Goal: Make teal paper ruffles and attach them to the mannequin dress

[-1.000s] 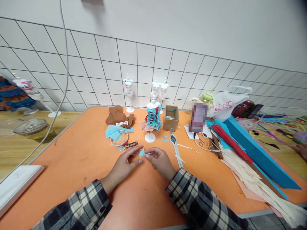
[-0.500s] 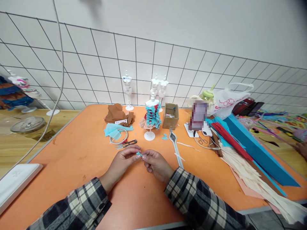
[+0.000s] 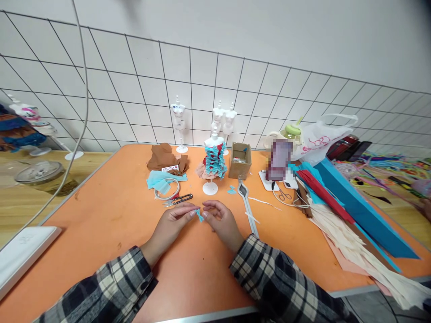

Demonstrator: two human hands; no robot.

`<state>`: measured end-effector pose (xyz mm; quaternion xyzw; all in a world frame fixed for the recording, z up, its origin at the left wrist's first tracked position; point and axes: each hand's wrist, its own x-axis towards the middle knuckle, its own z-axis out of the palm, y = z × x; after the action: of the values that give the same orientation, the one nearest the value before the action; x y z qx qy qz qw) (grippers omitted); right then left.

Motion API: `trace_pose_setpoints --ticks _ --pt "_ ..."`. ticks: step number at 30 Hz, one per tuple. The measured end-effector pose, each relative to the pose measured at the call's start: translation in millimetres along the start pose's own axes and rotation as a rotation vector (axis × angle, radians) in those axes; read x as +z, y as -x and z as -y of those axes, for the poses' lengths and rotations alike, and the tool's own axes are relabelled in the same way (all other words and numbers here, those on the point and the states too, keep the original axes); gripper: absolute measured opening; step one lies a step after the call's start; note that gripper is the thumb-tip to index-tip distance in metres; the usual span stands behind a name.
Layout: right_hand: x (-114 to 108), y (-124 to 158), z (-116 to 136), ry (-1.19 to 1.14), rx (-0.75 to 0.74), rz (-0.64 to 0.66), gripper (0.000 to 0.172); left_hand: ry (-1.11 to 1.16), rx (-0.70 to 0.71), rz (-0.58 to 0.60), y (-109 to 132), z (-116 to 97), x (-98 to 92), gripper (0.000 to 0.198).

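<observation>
My left hand [image 3: 175,225] pinches a small light-blue crepe paper piece [image 3: 200,216] between thumb and fingertips, over the orange table. Its loose end hangs down, twisted, close to my right thumb. Facing it, my right hand [image 3: 222,223] has thumb and forefinger apart; whether the thumb brushes the paper is unclear. Beyond the hands stands a small mannequin [image 3: 214,161] in a ruffled blue, red and peach dress. A little blue paper bow [image 3: 231,189] lies by its base. Black thread snips [image 3: 178,200] rest beyond my left hand.
Brown crepe paper [image 3: 163,157] and blue paper [image 3: 161,181] lie at the back left. A cardboard box [image 3: 240,161], a grey zipper-like strip [image 3: 248,211], scissors [image 3: 284,194] and a phone [image 3: 279,159] are to the right. Long crepe sheets [image 3: 363,220] cover the right edge.
My right thumb and forefinger have come apart from the blue paper. My left hand keeps its pinch, and the piece has turned to hang downward.
</observation>
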<state>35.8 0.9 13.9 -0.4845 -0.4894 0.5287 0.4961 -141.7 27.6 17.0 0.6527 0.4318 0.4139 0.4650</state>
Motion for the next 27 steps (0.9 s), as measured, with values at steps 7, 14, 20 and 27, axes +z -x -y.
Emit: trace_pose_setpoints --ticks 7,14,20,27 --pt "-2 3 3 0.446 -0.393 -0.127 0.010 -0.082 0.042 0.044 2 -3 4.1 0.023" --pt "3 5 6 0.427 -0.344 -0.137 0.016 -0.115 0.090 -0.042 4 -2 9.6 0.023" --pt "11 -1 0 -0.017 -0.166 -0.110 0.018 -0.206 0.161 -0.077 5 -2 10.5 0.022" --pt "8 -3 -2 -0.025 -0.138 -0.160 0.015 -0.322 0.146 -0.171 7 -2 10.9 0.023"
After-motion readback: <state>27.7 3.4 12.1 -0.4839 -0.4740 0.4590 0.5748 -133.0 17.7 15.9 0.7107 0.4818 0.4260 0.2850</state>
